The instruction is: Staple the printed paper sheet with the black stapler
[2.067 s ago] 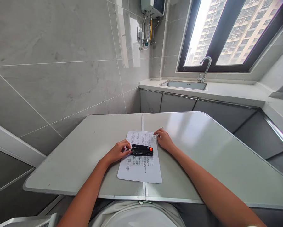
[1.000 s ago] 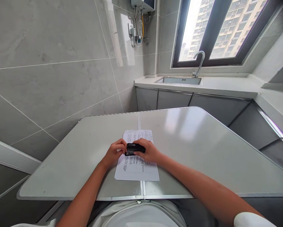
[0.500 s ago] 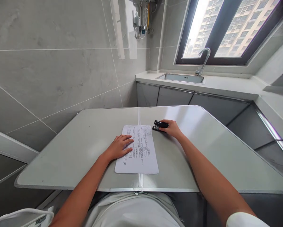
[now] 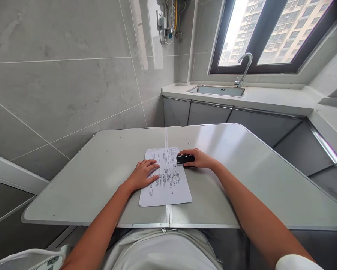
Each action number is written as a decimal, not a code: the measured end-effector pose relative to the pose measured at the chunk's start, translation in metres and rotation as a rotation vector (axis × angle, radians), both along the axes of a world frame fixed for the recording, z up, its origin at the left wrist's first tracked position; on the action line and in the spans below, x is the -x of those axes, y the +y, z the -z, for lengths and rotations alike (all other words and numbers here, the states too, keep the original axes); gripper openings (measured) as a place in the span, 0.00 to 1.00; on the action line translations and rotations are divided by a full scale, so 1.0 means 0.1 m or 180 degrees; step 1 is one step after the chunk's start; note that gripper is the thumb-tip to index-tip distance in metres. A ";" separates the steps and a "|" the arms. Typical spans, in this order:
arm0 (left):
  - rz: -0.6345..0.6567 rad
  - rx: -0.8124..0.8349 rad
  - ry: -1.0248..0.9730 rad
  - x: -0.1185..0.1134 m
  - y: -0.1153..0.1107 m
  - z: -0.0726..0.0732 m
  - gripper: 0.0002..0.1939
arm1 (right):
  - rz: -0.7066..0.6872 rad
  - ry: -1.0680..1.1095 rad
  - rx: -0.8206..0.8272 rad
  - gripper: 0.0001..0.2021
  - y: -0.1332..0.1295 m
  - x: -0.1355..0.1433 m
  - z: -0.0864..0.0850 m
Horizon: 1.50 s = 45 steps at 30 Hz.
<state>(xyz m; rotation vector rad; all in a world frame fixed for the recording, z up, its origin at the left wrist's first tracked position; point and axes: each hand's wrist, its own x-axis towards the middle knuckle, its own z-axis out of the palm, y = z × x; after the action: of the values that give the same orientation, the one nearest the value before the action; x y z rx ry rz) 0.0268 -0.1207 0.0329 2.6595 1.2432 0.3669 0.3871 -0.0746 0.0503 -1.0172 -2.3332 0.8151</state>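
Observation:
White printed paper (image 4: 179,193) lies on the table, covered in dark lines of text. Whether it is one sheet or more I cannot tell. My left hand (image 4: 142,173) rests flat on the paper's left side with its fingers spread. A black stapler (image 4: 185,159) is in my right hand (image 4: 199,158), whose fingers wrap around its rear. The stapler's front end sits over the paper's right edge, in the upper half of the page. Its jaws around the edge are too small to make out clearly.
The pale folding table (image 4: 227,195) has a metal seam down its middle, and a tiny bit (image 4: 189,143) lies beyond the stapler. Behind stand a counter with a sink (image 4: 216,90) and a faucet (image 4: 244,69). A grey tiled wall (image 4: 72,90) rises at the left.
My right hand has brought the stapler left and nearer to me, from beside the paper onto its right edge. The paper has turned slightly. My left hand stays on it.

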 end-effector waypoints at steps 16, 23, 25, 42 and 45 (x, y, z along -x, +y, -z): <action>0.0004 0.0094 -0.0092 0.01 -0.02 0.00 0.23 | 0.0211 -0.0303 -0.0720 0.25 -0.03 0.21 0.14; -0.0006 0.0089 -0.0079 0.01 -0.01 0.02 0.23 | 0.0200 -0.0325 -0.0730 0.26 -0.01 0.21 0.15; -0.0008 0.0091 -0.0081 0.01 -0.01 0.02 0.23 | 0.0189 -0.0331 -0.0735 0.26 0.00 0.22 0.15; 0.0011 0.0111 -0.0169 0.02 -0.02 0.00 0.23 | 0.0441 -0.0501 -0.0582 0.26 -0.01 0.24 0.13; -0.0008 0.0108 -0.0162 0.02 -0.02 0.00 0.23 | 0.0463 -0.0533 -0.0591 0.26 -0.03 0.25 0.12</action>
<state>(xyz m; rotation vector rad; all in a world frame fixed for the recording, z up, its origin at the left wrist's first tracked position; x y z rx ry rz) 0.0248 -0.1227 0.0329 2.6036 1.2270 0.4075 0.3616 -0.0774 0.0385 -1.1958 -2.3858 0.4639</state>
